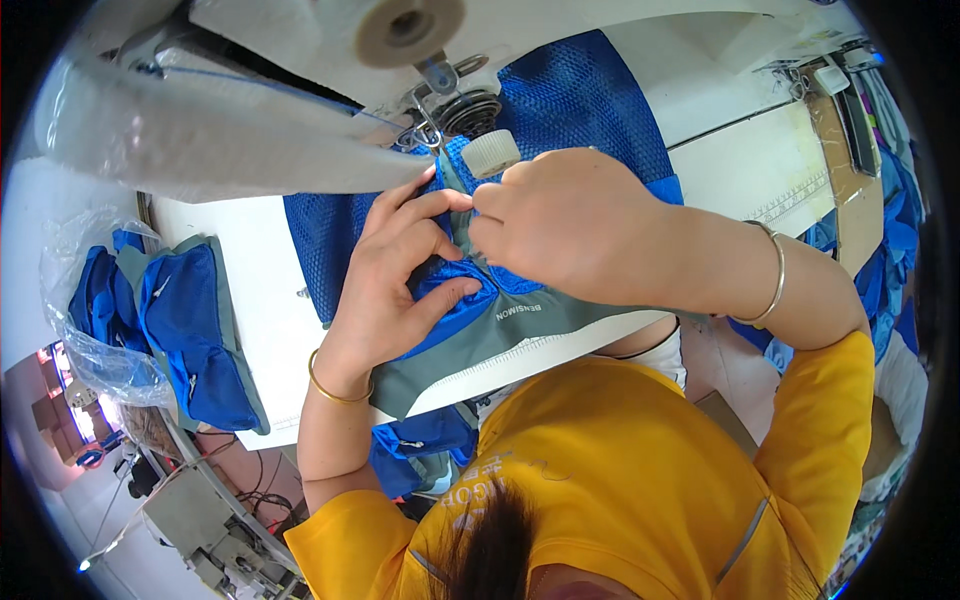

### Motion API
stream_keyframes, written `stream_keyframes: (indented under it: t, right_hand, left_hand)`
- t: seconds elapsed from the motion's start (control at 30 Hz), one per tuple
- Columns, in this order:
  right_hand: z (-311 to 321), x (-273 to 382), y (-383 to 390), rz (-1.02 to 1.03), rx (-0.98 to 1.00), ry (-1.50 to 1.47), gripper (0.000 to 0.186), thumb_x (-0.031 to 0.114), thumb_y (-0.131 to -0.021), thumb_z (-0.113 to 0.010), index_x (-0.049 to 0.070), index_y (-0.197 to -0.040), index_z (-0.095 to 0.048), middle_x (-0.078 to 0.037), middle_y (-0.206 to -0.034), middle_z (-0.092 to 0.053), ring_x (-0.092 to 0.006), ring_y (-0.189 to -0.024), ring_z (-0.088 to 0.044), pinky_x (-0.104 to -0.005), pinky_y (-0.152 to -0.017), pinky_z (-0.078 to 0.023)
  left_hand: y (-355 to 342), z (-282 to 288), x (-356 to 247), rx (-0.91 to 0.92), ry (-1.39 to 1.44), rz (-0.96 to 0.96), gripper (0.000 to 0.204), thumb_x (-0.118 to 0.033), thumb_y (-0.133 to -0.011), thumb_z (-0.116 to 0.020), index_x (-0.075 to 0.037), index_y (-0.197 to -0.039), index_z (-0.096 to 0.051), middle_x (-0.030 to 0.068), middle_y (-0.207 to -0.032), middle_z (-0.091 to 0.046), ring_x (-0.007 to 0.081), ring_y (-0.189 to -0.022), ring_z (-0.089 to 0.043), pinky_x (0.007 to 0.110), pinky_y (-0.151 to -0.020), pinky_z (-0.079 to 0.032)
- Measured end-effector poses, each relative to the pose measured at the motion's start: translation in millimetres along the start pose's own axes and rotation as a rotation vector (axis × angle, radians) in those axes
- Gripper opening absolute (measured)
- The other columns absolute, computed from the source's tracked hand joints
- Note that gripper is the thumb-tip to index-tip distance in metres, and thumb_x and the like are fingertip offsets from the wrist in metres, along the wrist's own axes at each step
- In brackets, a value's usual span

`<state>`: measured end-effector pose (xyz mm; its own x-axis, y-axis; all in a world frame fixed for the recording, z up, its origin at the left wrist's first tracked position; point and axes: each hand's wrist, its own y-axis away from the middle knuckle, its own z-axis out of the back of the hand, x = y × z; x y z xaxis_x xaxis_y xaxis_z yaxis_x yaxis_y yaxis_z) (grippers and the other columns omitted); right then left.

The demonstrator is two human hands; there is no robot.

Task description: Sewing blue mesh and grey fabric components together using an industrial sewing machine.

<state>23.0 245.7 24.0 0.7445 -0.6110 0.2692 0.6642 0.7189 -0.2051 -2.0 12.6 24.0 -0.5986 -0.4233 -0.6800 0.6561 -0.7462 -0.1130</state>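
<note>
Blue mesh cloth (pixel 590 95) with a grey panel (pixel 490 335) lies across the white bed of a sewing machine (pixel 450 105). My left hand (pixel 405 245) rests on the cloth, fingers apart, with its longest fingers close to the machine's needle area. Beside it, my right hand (pixel 575 225) is closed, thumb and fingertips pinching the cloth along a narrow grey strip (pixel 455 180) that runs toward the needle area. The back of that hand hides the pinched part. A bunched blue fold (pixel 455 315) lies just below my left thumb.
Blue-and-grey sewn pieces (pixel 195 335) lie at the left, partly in a clear plastic bag (pixel 85 350). A white machine knob (pixel 490 153) juts out right above my right hand. More blue cloth (pixel 415 450) is under the table edge. Fabric bundles (pixel 890 240) fill the right side.
</note>
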Motion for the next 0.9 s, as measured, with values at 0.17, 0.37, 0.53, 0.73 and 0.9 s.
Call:
stream_keyframes:
  t: [0.17,0.37,0.53,0.73,0.9]
  right_hand:
    - [6,0,-2,-0.050,0.056,-0.059,0.006,0.011,-0.077,-0.074,0.007,-0.080,-0.077,-0.009,-0.085,-0.075,-0.0256,-0.079,-0.074,-0.0386,-0.066,-0.059]
    - [6,11,-5,0.014,0.065,0.061,0.007,0.012,-0.077,-0.075,0.006,-0.079,-0.077,-0.011,-0.083,-0.074,-0.0257,-0.079,-0.074,-0.0374,-0.064,-0.059]
    - [-5,11,1,-0.072,-0.067,-0.037,0.014,0.010,-0.076,-0.073,0.002,-0.087,-0.076,-0.013,-0.085,-0.073,-0.0251,-0.077,-0.074,-0.0357,-0.062,-0.058]
    - [-1,7,5,-0.095,-0.054,0.000,0.017,0.012,-0.080,-0.071,0.000,-0.092,-0.075,-0.011,-0.082,-0.069,-0.0250,-0.080,-0.074,-0.0346,-0.064,-0.059]
    - [0,7,3,-0.041,-0.043,0.005,0.018,0.010,-0.077,-0.072,0.000,-0.092,-0.075,-0.012,-0.088,-0.072,-0.0232,-0.079,-0.075,-0.0344,-0.064,-0.059]
  left_hand:
    - [1,-1,0,-0.005,0.007,0.000,0.034,-0.008,-0.064,-0.088,-0.005,-0.086,-0.063,0.0135,-0.130,-0.065,0.0451,-0.137,-0.046,0.051,-0.113,-0.038]
    - [0,-1,0,-0.010,0.012,-0.002,0.033,-0.008,-0.064,-0.088,-0.005,-0.087,-0.063,0.0133,-0.130,-0.065,0.0447,-0.138,-0.045,0.051,-0.113,-0.037]
    - [0,0,0,-0.003,0.016,-0.003,0.033,-0.008,-0.064,-0.088,-0.006,-0.086,-0.063,0.0125,-0.130,-0.065,0.0436,-0.138,-0.045,0.051,-0.114,-0.037]
    - [1,0,1,0.000,0.035,-0.004,0.034,-0.007,-0.064,-0.088,-0.006,-0.087,-0.062,0.0117,-0.130,-0.065,0.0429,-0.138,-0.045,0.050,-0.114,-0.036]
    - [2,0,0,0.004,0.028,0.001,0.034,-0.007,-0.064,-0.087,-0.006,-0.087,-0.063,0.0116,-0.131,-0.065,0.0428,-0.138,-0.045,0.050,-0.115,-0.036]
